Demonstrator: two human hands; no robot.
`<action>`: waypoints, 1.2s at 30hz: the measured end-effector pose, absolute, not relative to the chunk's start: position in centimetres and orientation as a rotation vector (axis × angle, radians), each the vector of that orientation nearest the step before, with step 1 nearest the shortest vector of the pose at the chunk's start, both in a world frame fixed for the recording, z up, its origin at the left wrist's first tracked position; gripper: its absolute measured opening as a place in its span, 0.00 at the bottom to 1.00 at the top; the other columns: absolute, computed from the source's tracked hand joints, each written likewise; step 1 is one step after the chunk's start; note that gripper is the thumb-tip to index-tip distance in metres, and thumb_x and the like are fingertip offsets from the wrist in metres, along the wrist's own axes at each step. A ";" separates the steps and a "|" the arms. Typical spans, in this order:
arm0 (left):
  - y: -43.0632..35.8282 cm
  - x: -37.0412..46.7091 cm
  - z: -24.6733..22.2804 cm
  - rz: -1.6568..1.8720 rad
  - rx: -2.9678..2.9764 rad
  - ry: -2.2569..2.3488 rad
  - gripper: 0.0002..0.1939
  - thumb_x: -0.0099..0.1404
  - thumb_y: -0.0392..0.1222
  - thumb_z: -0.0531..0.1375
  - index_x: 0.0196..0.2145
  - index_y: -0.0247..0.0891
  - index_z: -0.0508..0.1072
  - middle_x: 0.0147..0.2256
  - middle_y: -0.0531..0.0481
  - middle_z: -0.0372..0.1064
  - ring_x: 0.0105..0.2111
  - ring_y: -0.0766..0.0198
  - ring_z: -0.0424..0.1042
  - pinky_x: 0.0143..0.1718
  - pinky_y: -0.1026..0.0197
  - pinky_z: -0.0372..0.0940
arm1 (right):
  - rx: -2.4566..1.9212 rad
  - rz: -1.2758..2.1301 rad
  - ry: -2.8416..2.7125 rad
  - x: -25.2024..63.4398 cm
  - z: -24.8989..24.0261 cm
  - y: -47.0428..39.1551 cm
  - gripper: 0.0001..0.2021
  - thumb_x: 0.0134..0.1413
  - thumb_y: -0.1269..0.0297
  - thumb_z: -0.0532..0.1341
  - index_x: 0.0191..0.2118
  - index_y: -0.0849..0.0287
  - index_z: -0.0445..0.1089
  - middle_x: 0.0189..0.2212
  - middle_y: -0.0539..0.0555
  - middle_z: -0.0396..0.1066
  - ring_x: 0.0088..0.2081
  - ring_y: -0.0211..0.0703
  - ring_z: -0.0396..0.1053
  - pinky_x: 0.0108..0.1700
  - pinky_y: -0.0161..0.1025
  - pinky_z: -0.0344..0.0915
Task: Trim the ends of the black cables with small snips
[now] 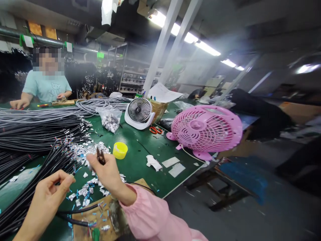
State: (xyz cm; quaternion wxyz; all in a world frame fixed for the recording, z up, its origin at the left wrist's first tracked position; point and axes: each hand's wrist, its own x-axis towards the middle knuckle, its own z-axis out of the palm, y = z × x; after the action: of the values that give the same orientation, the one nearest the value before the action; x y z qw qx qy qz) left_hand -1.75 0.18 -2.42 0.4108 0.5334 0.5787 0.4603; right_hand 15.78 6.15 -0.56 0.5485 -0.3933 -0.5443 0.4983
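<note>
My left hand (48, 197) is closed in a pinch at the lower left, with the end of a thin black cable (73, 173) showing at its fingertips. My right hand (106, 172), in a pink sleeve, is wrapped round small dark pliers (100, 156). Their two pointed jaws stick up above the fist, slightly apart, while the handles are hidden in the palm. Below and behind the hands, foil scraps (86, 152) and blue wire bits lie scattered. Bundles of black cables (54, 159) with stripped, coloured wire ends spread across the left side.
On the green table (132, 169) are a yellow tape roll (120, 150), a white fan (139, 113), a pink fan (204, 129), orange-handled scissors (155, 130) and a plastic bag (109, 118). A wooden board (85, 231) lies in front. Across the table sits a person (47, 85).
</note>
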 end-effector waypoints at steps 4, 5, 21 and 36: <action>0.0 -1.8 -2.5 1.139 1.272 1.470 0.33 0.49 0.74 0.65 0.25 0.36 0.75 0.19 0.57 0.57 0.20 0.70 0.53 0.19 0.68 0.51 | -0.839 0.921 -1.537 15.4 -0.8 5.0 0.08 0.49 0.64 0.63 0.23 0.59 0.71 0.21 0.47 0.66 0.25 0.36 0.61 0.28 0.34 0.61; -0.1 -1.7 -2.4 1.149 1.250 1.480 0.33 0.48 0.74 0.66 0.26 0.36 0.76 0.19 0.56 0.59 0.20 0.70 0.54 0.19 0.68 0.51 | -0.815 0.876 -1.562 15.4 -0.9 4.9 0.06 0.49 0.66 0.63 0.24 0.58 0.72 0.22 0.48 0.67 0.25 0.37 0.62 0.29 0.34 0.62; -0.2 0.8 1.2 1.219 1.240 1.540 0.23 0.34 0.63 0.71 0.13 0.41 0.75 0.14 0.52 0.65 0.20 0.62 0.66 0.19 0.66 0.61 | -0.316 0.462 -1.893 16.2 -4.4 4.8 0.06 0.58 0.69 0.64 0.39 0.58 0.79 0.28 0.53 0.76 0.25 0.36 0.72 0.28 0.30 0.67; -0.5 0.0 -0.3 1.345 1.345 1.502 0.28 0.43 0.70 0.69 0.15 0.40 0.74 0.14 0.55 0.61 0.16 0.69 0.58 0.13 0.69 0.54 | -0.690 0.561 -1.769 15.4 -1.8 4.3 0.16 0.47 0.76 0.63 0.14 0.59 0.62 0.14 0.46 0.58 0.19 0.32 0.53 0.22 0.32 0.52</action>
State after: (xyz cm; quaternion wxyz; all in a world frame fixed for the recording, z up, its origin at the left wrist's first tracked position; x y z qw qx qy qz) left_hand -0.03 -0.49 -0.26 0.3513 0.5196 0.5803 0.5195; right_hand 15.42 4.27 -1.84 0.5489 -0.2913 -0.7468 0.2368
